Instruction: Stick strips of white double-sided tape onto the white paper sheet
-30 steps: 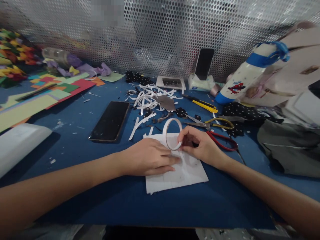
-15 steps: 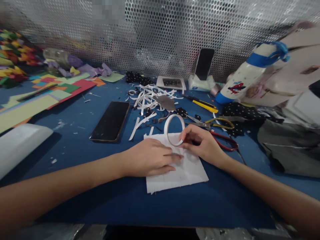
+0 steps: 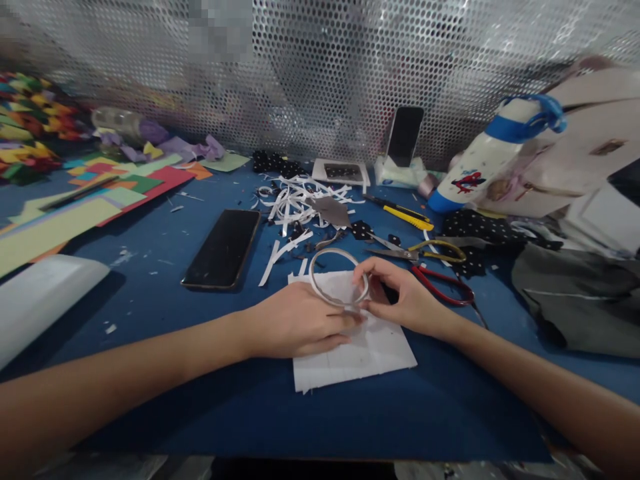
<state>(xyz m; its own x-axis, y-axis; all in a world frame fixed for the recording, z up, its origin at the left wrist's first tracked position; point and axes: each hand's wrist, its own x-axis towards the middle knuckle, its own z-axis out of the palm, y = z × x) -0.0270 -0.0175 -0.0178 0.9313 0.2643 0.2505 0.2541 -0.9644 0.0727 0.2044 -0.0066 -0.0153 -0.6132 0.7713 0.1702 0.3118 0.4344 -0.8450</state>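
Note:
My right hand pinches a narrow roll of tape between thumb and fingers. The roll is a thin whitish ring, tilted and standing over the back of my left hand. That hand lies flat with its fingers stretched out, palm down on a white piece of card or paper. The sheet has slightly ragged edges and rests on the blue tabletop. Whether a strip of tape runs from the roll to the sheet is hard to make out.
Behind the sheet are white paper strips and a dark phone. To the right lie a yellow cutter, yellow-handled scissors, a red-handled tool and grey cloth. A bottle leans there. Coloured paper is left.
The tape roll has tilted over and shifted left toward my left hand, still in my right fingers. My left hand stays on the sheet. The view has shifted slightly.

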